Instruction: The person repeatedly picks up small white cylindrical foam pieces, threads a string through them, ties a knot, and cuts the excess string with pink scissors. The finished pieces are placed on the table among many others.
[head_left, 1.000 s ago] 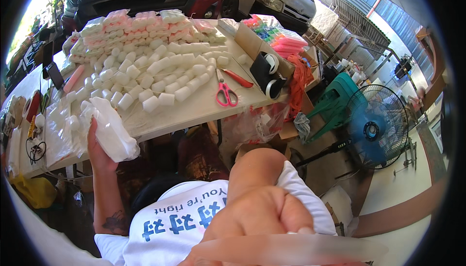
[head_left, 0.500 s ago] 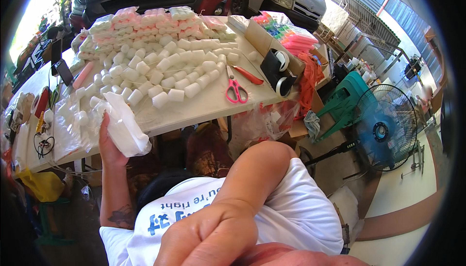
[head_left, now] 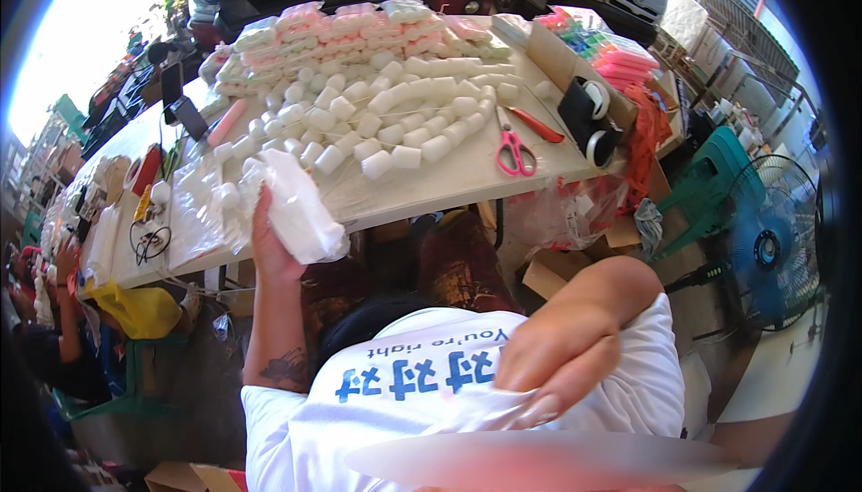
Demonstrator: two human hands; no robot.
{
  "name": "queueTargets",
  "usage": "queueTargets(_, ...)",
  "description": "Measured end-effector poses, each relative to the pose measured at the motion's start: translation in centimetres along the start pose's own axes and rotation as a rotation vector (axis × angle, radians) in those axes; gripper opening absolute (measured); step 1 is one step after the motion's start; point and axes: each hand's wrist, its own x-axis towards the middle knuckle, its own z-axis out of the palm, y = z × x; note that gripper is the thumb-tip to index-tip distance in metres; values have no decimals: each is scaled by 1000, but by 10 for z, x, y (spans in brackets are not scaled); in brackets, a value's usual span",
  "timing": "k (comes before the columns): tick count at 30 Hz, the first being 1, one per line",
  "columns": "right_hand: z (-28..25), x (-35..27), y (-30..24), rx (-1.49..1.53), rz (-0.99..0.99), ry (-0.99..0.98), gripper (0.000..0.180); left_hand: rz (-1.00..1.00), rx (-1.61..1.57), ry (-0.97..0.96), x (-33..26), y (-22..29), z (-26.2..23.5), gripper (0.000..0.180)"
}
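Observation:
My left hand [head_left: 277, 248] is closed around a white, soft-looking plastic packet [head_left: 307, 209], held upright at the table's front edge. What is inside the packet I cannot make out. My right hand [head_left: 561, 355] is in front of my chest, its fingers pinching the fabric of my white T-shirt [head_left: 404, 425], which has blue lettering. On the table [head_left: 395, 205], beyond the packet, lie many white foam-like cylinders [head_left: 373, 124], some in curved rows. Pink-handled scissors [head_left: 514, 151] and a red-handled cutter [head_left: 537, 126] rest to their right.
Bagged pink and white rolls [head_left: 350, 30] are stacked along the far side. A black tape dispenser [head_left: 584, 119] stands at the right edge. A blue fan [head_left: 768, 241] and green stool [head_left: 718, 178] are on the right. Another person's hand [head_left: 67, 259] shows far left.
My right hand has dropped from close to the camera to my chest and now grips the shirt. The view has shifted, moving the table rightward; the left hand still holds the packet.

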Motion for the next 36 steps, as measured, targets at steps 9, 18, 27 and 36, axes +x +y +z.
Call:
queueTargets(9,-61,-89,13,-539,-498,1055,35,-127,-3,-109,-3,-9,22,59)
queueTargets(18,-126,-54,71,-48,-304,1394,55,-321,-292,-647,0,-62,61,67)
queueTargets(27,-109,-63,78,-631,-81,1668,32,-288,150,-413,15,-106,87,65)
queueTargets(36,-143,-224,-82,-1234,-420,2286,54,-290,437,-505,24,-97,98,61)
